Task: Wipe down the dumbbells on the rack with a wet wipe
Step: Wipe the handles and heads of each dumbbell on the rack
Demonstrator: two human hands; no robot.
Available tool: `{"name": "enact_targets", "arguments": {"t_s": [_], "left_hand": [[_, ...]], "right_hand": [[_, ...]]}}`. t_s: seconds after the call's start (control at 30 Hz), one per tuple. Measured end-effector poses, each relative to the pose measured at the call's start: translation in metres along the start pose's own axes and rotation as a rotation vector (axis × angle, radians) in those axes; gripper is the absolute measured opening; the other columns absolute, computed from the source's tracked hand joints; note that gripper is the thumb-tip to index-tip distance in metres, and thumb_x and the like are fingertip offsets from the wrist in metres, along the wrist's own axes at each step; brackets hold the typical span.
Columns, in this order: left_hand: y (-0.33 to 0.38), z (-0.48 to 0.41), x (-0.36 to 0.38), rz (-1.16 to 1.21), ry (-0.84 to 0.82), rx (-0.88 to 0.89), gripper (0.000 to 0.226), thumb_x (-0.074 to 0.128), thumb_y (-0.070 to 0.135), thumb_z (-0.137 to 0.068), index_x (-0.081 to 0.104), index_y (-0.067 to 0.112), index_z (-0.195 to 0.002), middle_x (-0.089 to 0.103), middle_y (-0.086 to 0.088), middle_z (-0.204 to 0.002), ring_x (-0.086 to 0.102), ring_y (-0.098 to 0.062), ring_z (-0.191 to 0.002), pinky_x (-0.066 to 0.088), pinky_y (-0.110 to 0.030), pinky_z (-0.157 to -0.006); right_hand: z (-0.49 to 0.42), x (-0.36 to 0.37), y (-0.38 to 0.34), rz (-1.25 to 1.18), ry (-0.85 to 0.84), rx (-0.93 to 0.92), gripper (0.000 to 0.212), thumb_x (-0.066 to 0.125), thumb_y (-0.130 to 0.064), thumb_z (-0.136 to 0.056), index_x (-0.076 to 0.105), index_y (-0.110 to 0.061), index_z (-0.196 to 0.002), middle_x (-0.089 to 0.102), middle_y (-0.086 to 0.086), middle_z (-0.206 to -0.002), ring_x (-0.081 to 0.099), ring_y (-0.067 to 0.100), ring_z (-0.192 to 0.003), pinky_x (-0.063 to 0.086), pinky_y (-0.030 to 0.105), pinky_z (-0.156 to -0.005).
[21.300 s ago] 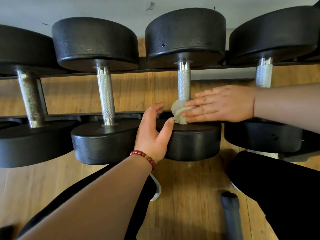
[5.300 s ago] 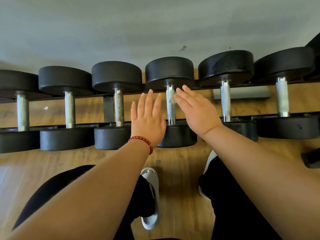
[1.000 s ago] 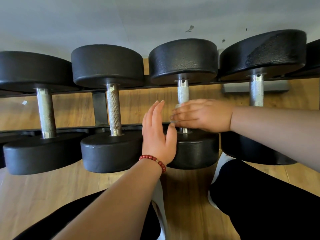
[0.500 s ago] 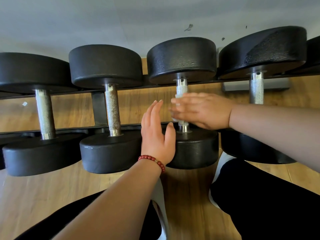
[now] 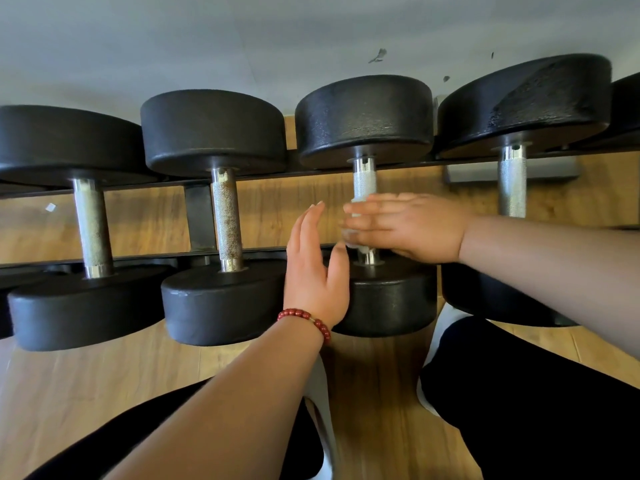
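A grey wall (image 5: 173,36) rises behind the centre dumbbell (image 5: 363,119), and a wooden floor (image 5: 86,393) runs beneath it and towards you. That dumbbell lies across the black rack (image 5: 199,216) with one head far from you and one head near. To its left sits a dumbbell with a rusty handle (image 5: 214,133), and further left another dumbbell (image 5: 62,143). To its right sits a fourth dumbbell (image 5: 523,102), whose far head is scuffed.

Your legs in black trousers (image 5: 536,410) fill the ground nearer you than the centre dumbbell. A white shoe (image 5: 446,320) shows just right of its near head.

Your right hand (image 5: 412,226) comes in from the right and lies across the centre dumbbell's knurled handle (image 5: 364,181), low on the bar, close to the near head. Its fingers are almost straight and held together. They press the wet wipe (image 5: 353,209) against the handle. Only pale scraps of the wipe show at the fingertips and under the hand, and motion blurs them. Your thumb is hidden.

Your left hand (image 5: 313,271) stands edge-up just left of the centre dumbbell's near head, fingers straight and relaxed, thumb spread towards the handle. It holds nothing; you cannot tell whether it touches the head. A red bead bracelet (image 5: 308,318) circles that wrist.
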State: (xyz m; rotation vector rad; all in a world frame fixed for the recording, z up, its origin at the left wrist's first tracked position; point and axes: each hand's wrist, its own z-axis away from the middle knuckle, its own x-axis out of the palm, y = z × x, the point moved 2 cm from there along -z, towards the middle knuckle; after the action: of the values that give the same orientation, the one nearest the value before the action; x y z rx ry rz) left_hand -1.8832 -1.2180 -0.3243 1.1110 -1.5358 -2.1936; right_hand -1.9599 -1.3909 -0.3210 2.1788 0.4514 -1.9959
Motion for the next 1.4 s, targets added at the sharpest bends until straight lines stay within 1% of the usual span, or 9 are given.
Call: {"name": "enact_targets", "arguments": {"t_s": [0.13,0.23,0.3,0.4,0.53,0.73,0.87,1.03,1.4], "left_hand": [[0.0,0.001,0.001,0.029,0.016,-0.032,0.055,0.039,0.039,-0.095,0.025,0.036,-0.148,0.027,0.008,-0.154,0.027,-0.008,-0.141,0.032,-0.047,-0.115],[0.002,0.001,0.0,0.048,0.032,-0.039,0.057,0.035,0.044,-0.092,0.026,0.036,-0.148,0.029,0.009,-0.153,0.029,-0.007,-0.139,0.033,-0.046,-0.114],[0.002,0.001,0.0,0.044,0.036,-0.034,0.057,0.034,0.044,-0.092,0.026,0.035,-0.148,0.03,0.008,-0.152,0.03,-0.007,-0.139,0.033,-0.046,-0.114],[0.002,0.001,0.001,0.036,0.043,-0.028,0.057,0.034,0.043,-0.092,0.027,0.034,-0.148,0.031,0.008,-0.151,0.031,-0.008,-0.138,0.034,-0.046,-0.114],[0.001,0.001,0.002,0.037,0.051,-0.024,0.056,0.034,0.043,-0.092,0.028,0.035,-0.147,0.032,0.011,-0.15,0.032,-0.006,-0.137,0.034,-0.043,-0.114],[0.0,-0.001,0.002,0.031,0.049,-0.021,0.055,0.034,0.042,-0.092,0.029,0.035,-0.146,0.034,0.011,-0.149,0.033,-0.005,-0.137,0.034,-0.042,-0.114],[0.001,-0.001,0.002,0.034,0.047,-0.028,0.055,0.034,0.042,-0.092,0.029,0.035,-0.146,0.034,0.01,-0.149,0.033,-0.006,-0.136,0.034,-0.041,-0.114],[-0.001,-0.001,0.003,0.032,0.048,-0.025,0.055,0.033,0.042,-0.093,0.03,0.033,-0.146,0.035,0.011,-0.148,0.034,-0.006,-0.135,0.035,-0.041,-0.114],[-0.003,-0.002,0.003,0.026,0.045,-0.018,0.055,0.033,0.042,-0.093,0.03,0.032,-0.147,0.034,0.008,-0.15,0.033,-0.007,-0.137,0.035,-0.044,-0.114]], "right_hand": [[0.007,-0.005,-0.017,-0.211,0.145,0.46,0.057,0.06,0.008,-0.087,0.051,-0.012,-0.14,0.042,0.007,-0.15,0.029,0.019,-0.14,0.032,0.046,-0.111],[0.014,-0.014,-0.032,-0.417,0.288,0.801,0.043,0.046,-0.011,-0.101,0.045,-0.016,-0.144,0.041,-0.001,-0.15,0.034,0.007,-0.137,0.032,0.02,-0.11],[0.011,-0.016,-0.035,-0.594,0.284,1.032,0.043,0.042,-0.022,-0.104,0.04,-0.02,-0.147,0.051,-0.003,-0.143,0.05,0.007,-0.123,0.032,-0.002,-0.091],[-0.004,-0.012,-0.033,-0.816,0.205,1.197,0.046,0.036,-0.032,-0.105,0.032,-0.024,-0.151,0.053,-0.003,-0.135,0.052,0.005,-0.101,0.04,0.005,-0.071],[-0.029,-0.008,-0.026,-1.176,0.357,1.371,0.047,0.036,-0.037,-0.105,0.032,-0.03,-0.151,0.045,-0.001,-0.147,0.049,0.013,-0.118,0.039,0.023,-0.087],[-0.033,-0.007,-0.03,-1.238,0.261,1.359,0.051,0.037,-0.039,-0.105,0.023,-0.03,-0.152,0.046,0.0,-0.144,0.048,0.014,-0.114,0.037,0.026,-0.087],[-0.05,-0.005,-0.01,-1.156,0.297,1.452,0.049,0.038,-0.055,-0.099,0.044,-0.021,-0.135,0.061,0.003,-0.127,0.062,0.023,-0.109,0.051,0.036,-0.093],[-0.045,-0.002,-0.024,-1.067,0.213,1.41,0.045,0.037,-0.047,-0.102,0.038,-0.02,-0.138,0.055,-0.004,-0.111,0.053,0.012,-0.089,0.037,0.022,-0.061],[-0.051,-0.005,-0.026,-0.936,0.172,1.445,0.048,0.041,-0.042,-0.102,0.033,-0.012,-0.14,0.049,0.003,-0.113,0.046,0.015,-0.091,0.028,0.02,-0.053]]}}
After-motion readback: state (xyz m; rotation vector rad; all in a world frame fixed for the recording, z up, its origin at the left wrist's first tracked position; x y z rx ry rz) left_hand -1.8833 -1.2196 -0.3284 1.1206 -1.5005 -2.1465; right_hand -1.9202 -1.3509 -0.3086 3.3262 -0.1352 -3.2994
